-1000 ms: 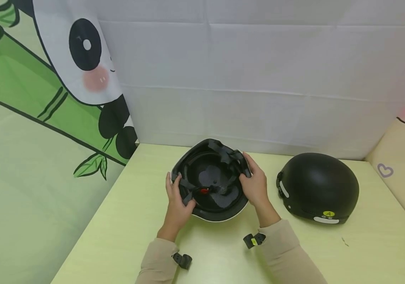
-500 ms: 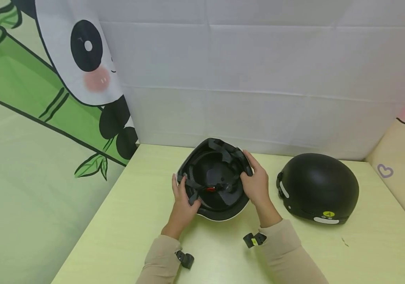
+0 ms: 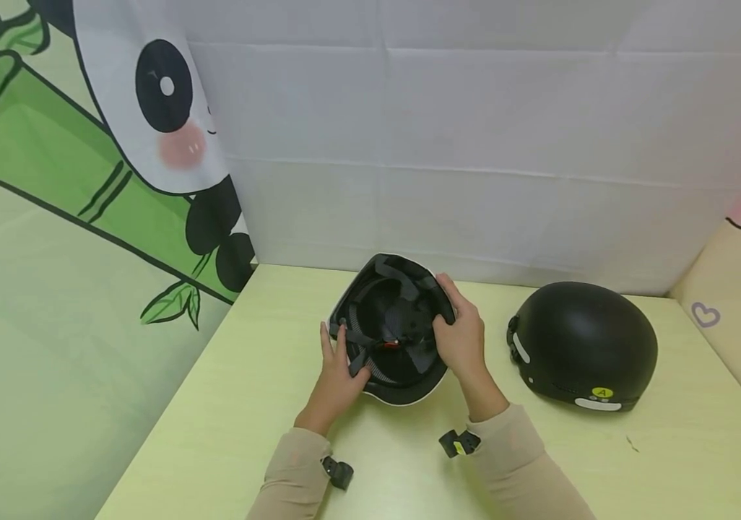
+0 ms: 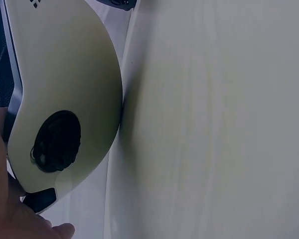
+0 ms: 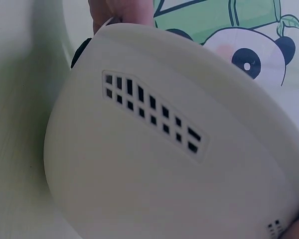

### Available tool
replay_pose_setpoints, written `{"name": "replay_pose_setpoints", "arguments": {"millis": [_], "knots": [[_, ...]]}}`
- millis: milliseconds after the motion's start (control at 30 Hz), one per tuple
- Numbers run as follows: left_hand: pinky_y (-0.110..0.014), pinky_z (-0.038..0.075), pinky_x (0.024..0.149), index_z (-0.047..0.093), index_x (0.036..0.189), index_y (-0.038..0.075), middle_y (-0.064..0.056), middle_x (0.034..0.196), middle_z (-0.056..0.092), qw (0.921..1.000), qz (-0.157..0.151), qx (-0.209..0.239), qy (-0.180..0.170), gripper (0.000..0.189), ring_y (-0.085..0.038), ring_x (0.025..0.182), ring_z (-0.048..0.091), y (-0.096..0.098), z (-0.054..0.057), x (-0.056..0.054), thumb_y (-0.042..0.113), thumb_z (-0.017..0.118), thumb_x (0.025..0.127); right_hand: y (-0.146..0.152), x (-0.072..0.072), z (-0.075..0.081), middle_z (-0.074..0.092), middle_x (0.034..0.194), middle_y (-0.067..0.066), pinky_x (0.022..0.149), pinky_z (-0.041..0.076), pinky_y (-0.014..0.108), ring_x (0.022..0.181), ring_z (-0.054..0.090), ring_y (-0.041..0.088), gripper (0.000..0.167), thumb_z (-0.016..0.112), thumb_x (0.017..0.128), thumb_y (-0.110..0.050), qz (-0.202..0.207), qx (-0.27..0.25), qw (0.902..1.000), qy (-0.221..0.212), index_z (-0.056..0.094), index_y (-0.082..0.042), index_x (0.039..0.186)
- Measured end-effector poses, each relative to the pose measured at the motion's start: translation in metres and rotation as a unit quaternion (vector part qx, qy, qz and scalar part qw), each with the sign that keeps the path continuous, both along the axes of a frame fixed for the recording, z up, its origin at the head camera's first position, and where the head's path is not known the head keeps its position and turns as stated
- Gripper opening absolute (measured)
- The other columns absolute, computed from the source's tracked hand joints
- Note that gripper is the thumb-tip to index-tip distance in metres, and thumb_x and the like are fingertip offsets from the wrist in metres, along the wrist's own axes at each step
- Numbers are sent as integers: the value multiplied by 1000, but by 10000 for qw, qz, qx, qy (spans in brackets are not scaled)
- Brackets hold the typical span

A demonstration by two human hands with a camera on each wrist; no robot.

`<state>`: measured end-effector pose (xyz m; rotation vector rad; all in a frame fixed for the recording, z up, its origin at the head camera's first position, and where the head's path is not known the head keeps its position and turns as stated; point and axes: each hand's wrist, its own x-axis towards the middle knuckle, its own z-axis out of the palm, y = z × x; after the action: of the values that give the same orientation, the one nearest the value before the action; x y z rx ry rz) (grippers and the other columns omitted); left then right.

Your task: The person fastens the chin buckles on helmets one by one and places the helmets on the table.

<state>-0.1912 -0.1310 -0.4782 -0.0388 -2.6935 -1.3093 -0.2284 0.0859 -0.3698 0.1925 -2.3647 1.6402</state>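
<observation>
A helmet [image 3: 403, 394] with a white shell lies upside down on the table, its black lining facing up. Dark straps [image 3: 359, 357] and a small red buckle part [image 3: 391, 344] show inside it. My left hand [image 3: 338, 379] grips the left rim, thumb over the edge near a strap. The right hand [image 3: 463, 338] holds the opposite rim, thumb inside and fingers round the outside. In the left wrist view the shell's side has a round black vent [image 4: 57, 142]. A slotted vent [image 5: 152, 114] shows in the right wrist view.
To the right sits a black helmet [image 3: 585, 339], dome up, bearing a yellow sticker [image 3: 601, 393]. A white cloth backdrop [image 3: 474, 144] rises behind the table [image 3: 227, 433]. On the left hangs a panda-and-bamboo print [image 3: 169, 130].
Over the second the white helmet has turned and its left side has shifted right, with my left hand following. Lately the right hand has moved slightly left. The black helmet stays put.
</observation>
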Motion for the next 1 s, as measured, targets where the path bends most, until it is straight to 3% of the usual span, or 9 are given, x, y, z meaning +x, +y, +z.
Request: {"name": "replay_pose_setpoints", "arguments": {"millis": [300, 467, 600, 733, 1000], "knots": [[-56, 41, 96, 10, 157, 11, -7, 159, -23, 9999, 41, -118, -23, 89, -46, 132, 35, -3, -1, -1, 24, 63, 87, 5, 1, -3, 38, 152, -2, 110, 25, 48, 141, 28, 19, 62, 61, 85, 0, 249, -72, 9996, 114, 49, -15, 145], [-56, 43, 93, 9, 158, 12, -7, 159, -23, 9998, -4, -174, -34, 89, -47, 131, 36, -6, -2, 0, 23, 63, 87, 11, -1, -7, 30, 156, 2, 112, 22, 47, 143, 24, 21, 63, 68, 92, -15, 673, -314, 9971, 166, 41, -12, 149], [-57, 42, 93, 9, 158, 12, -8, 159, -23, 9998, -20, -164, -59, 89, -47, 131, 36, -7, -3, 0, 23, 63, 87, 15, -4, -11, 31, 156, 6, 111, 22, 51, 142, 27, 25, 62, 62, 97, -26, 907, -419, 9950, 92, 37, -13, 152], [-57, 42, 94, 9, 158, 11, -8, 159, -23, 9998, -21, -162, -70, 90, -47, 132, 35, -7, -4, 0, 23, 63, 87, 19, -7, -14, 33, 154, 12, 110, 20, 55, 140, 29, 32, 55, 53, 102, -24, 1086, -704, 9916, -10, 35, -9, 152], [-55, 42, 93, 9, 158, 12, -7, 159, -23, 9999, -28, -84, -86, 90, -47, 131, 36, -8, -4, 0, 22, 62, 86, 28, -18, -29, 28, 156, 14, 113, 17, 46, 142, 24, 31, 50, 42, 106, -22, 1410, -1136, 9833, -190, 32, -5, 152]]}}
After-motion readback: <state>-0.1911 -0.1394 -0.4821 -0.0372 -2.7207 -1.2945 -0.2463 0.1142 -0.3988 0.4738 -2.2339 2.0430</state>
